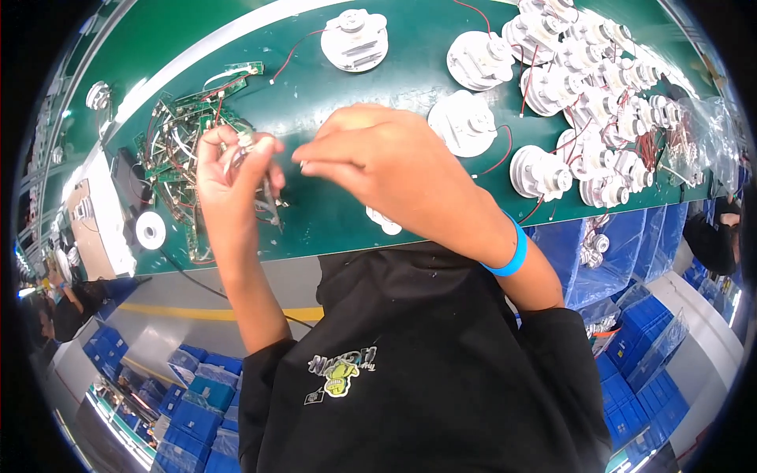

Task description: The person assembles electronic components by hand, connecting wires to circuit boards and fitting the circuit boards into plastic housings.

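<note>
The near edge of your tabletop (418, 47) runs beside your black shirt (426, 363); open green room lies at twelve o'clock, beyond your right hand (386, 154). That hand's grip has its fingertips drawn together; whether on something cannot be told. At ten o'clock, your left hand (225, 169) pinches a small whitish piece (245, 141). Circuit boards (177, 154) crowd the surface just past it, and round white units (607, 106) cluster at two. Below the edge, blue bins (197, 422) stand at seven and four.
</note>
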{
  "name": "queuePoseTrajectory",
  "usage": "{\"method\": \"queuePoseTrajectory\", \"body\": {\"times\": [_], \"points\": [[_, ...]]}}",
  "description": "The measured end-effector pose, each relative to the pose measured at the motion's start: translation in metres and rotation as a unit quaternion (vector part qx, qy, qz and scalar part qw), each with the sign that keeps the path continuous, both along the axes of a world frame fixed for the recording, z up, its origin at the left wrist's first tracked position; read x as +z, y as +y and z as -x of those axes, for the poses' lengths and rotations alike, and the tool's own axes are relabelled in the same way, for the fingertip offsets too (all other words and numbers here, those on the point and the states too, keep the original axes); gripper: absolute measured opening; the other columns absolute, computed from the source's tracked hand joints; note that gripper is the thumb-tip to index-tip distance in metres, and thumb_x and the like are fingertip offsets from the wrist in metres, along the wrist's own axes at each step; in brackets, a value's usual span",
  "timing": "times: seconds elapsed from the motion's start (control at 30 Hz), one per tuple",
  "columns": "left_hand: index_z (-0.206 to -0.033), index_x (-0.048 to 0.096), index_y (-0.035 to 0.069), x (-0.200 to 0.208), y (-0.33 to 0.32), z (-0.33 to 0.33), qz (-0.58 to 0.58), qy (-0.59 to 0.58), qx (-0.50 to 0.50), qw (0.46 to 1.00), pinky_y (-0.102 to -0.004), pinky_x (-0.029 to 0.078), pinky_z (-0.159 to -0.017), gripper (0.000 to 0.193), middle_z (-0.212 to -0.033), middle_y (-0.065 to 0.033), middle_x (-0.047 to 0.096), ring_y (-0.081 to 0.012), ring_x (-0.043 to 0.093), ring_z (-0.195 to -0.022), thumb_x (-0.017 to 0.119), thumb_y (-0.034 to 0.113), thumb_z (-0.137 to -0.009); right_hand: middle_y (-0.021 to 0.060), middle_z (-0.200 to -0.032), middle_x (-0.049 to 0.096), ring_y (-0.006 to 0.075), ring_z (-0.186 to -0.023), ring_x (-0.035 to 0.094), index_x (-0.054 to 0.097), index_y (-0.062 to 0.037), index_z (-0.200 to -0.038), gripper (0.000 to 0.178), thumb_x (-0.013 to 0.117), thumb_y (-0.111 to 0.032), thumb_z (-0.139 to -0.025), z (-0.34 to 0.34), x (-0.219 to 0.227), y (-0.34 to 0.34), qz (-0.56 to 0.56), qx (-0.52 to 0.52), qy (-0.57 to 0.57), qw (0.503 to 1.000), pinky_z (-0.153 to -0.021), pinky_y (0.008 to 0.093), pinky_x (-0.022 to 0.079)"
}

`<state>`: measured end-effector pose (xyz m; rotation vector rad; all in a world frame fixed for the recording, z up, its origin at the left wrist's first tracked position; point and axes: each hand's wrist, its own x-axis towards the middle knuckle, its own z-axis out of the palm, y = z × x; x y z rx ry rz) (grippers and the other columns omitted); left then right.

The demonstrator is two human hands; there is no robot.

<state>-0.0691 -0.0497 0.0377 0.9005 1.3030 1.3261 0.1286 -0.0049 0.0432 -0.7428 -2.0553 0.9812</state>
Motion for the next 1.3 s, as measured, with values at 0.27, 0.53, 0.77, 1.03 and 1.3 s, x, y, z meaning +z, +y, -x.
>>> {"method": "queuePoseTrajectory", "body": {"times": [0.27, 0.53, 0.77, 1.03, 1.3], "points": [[-0.105, 0.066, 0.003, 0.005, -0.013, -0.053, -0.055, 0.422, 0.092, 0.900, -0.0248, 0.050, -0.067, 0.020, -0.097, -0.0065, 0.069, -0.0097, 0.064, -0.078, 0.070, 0.003, -0.086, 0.0075, -0.082, 0.062, 0.0262, -0.075, 0.062, 0.068, -0.0017, -0.092, 0.017, 0.069, 0.000, -0.075, 0.000, -0.001, -0.012, -0.118, -0.121, -0.070, 0.983, -0.066, 0.0351, 0.051], [-0.106, 0.070, 0.008, -0.001, -0.016, -0.059, -0.067, 0.541, 0.067, 0.836, -0.0291, 0.051, -0.060, 0.027, -0.093, -0.0103, 0.072, -0.0206, 0.068, -0.069, 0.074, 0.004, -0.080, 0.0040, -0.071, 0.055, 0.0227, -0.067, 0.058, 0.064, -0.0062, -0.076, 0.009, 0.071, -0.009, -0.071, 0.000, 0.003, -0.011, -0.156, -0.143, -0.134, 0.968, -0.055, 0.0349, 0.046], [-0.109, 0.069, 0.010, -0.004, -0.016, -0.061, -0.101, 0.582, 0.045, 0.805, -0.0313, 0.052, -0.063, 0.037, -0.093, -0.0089, 0.071, -0.0240, 0.068, -0.075, 0.074, -0.001, -0.074, 0.0047, -0.061, 0.049, 0.0236, -0.061, 0.056, 0.058, -0.0064, -0.062, 0.015, 0.069, -0.011, -0.072, 0.002, 0.000, -0.008, -0.141, -0.163, -0.127, 0.968, -0.049, 0.0361, 0.043], [-0.111, 0.068, 0.011, -0.003, -0.016, -0.059, -0.111, 0.584, 0.032, 0.803, -0.0301, 0.052, -0.062, 0.043, -0.093, -0.0069, 0.070, -0.0225, 0.067, -0.074, 0.073, -0.004, -0.071, 0.0046, -0.059, 0.049, 0.0230, -0.061, 0.057, 0.059, -0.0066, -0.060, 0.014, 0.069, -0.010, -0.070, 0.006, 0.001, -0.008, -0.140, -0.177, -0.135, 0.965, -0.047, 0.0367, 0.042], [-0.109, 0.068, 0.010, -0.005, -0.016, -0.060, -0.125, 0.579, 0.031, 0.805, -0.0299, 0.053, -0.062, 0.041, -0.096, -0.0057, 0.070, -0.0221, 0.067, -0.074, 0.072, -0.004, -0.071, 0.0052, -0.057, 0.049, 0.0231, -0.060, 0.057, 0.058, -0.0055, -0.056, 0.015, 0.067, -0.008, -0.068, 0.006, -0.001, -0.007, -0.136, -0.176, -0.144, 0.964, -0.046, 0.0368, 0.042]]}}
